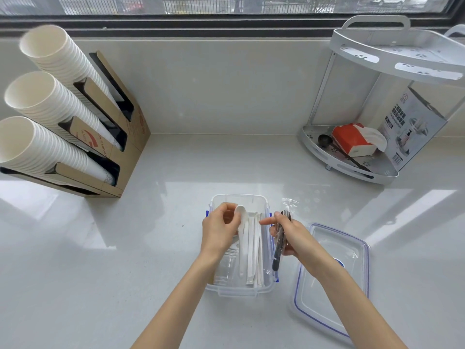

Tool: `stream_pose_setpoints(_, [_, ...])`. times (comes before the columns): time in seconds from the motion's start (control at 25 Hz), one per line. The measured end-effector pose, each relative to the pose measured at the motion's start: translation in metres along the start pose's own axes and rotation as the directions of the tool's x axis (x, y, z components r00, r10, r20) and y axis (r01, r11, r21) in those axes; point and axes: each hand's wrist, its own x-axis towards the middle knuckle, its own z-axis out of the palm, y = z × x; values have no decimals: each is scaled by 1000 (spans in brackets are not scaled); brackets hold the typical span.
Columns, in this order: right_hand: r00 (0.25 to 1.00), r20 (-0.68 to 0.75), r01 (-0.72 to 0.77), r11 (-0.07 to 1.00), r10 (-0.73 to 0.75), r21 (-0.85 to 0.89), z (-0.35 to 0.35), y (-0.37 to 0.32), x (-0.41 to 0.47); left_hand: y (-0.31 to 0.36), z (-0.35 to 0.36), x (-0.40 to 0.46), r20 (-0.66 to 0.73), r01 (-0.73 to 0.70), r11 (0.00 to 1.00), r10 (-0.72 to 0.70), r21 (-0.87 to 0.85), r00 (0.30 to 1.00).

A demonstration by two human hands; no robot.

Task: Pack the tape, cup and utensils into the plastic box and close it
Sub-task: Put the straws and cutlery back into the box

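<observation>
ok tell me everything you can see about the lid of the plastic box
The lid is a clear plastic rectangle with rounded corners and a blue seal line running inside its rim. It lies flat on the pale counter, off the box, just right of the clear plastic box and apart from it. Nothing rests on it. The right forearm passes over its left part, hiding some of that edge and a small blue mark there; whether the arm touches it cannot be told. Its near corner runs toward the bottom of the view.

Plastic box (239,289): clear, blue latches. Lid (329,280) at 3 o'clock: clear, blue seal line. Spoon (242,238): white. Fork (279,245): dark. Surface (125,248): glossy pale grey.
</observation>
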Motion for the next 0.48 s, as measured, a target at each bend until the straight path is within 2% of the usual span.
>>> stream_pose_setpoints(0.16, [999, -13, 36, 997, -37, -66, 2, 5, -1, -10, 17, -7, 103, -126, 967, 105, 220, 989])
stream_pose_setpoints(0.32, [985, -106, 116, 979, -135, -169, 2, 11, 5, -27, 24, -14, 232, -263, 845, 170, 466, 958])
stream_pose_setpoints(0.4, [977, -122, 139, 959, -173, -248, 2, 11, 6, -31, 24, -16, 258, -303, 798, 191, 521, 947])
stream_pose_setpoints(0.48, [977, -102, 148, 938, -188, -315, 4, 10, 8, -33, 23, -15, 249, -304, 794, 197, 526, 948])
